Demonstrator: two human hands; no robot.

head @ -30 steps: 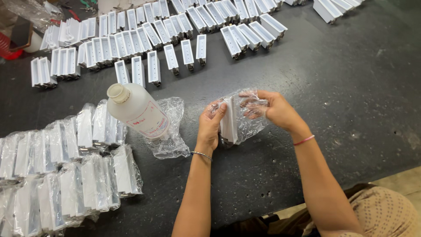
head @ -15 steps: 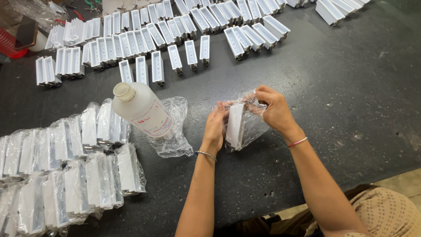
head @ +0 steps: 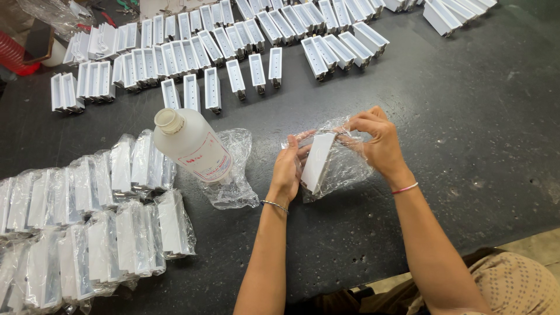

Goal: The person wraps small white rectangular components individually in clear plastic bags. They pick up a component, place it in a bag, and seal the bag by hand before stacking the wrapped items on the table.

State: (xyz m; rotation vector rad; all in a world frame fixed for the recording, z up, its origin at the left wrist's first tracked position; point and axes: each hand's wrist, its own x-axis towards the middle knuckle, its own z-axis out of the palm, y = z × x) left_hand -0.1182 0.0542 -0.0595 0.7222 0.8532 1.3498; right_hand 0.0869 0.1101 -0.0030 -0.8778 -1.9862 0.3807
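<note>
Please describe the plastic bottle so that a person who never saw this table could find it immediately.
On the dark table, look left of the two hands, between the unwrapped white parts at the back and the bagged ones in front. The bottle lies tilted on a clear bag. It is the only round, translucent thing, with a cream cap.

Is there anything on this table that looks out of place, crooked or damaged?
Only a little. The plastic bottle lies on its side on an empty clear bag, among the white parts. The unbagged parts stand in slightly uneven rows. No spill or damage shows.
</note>
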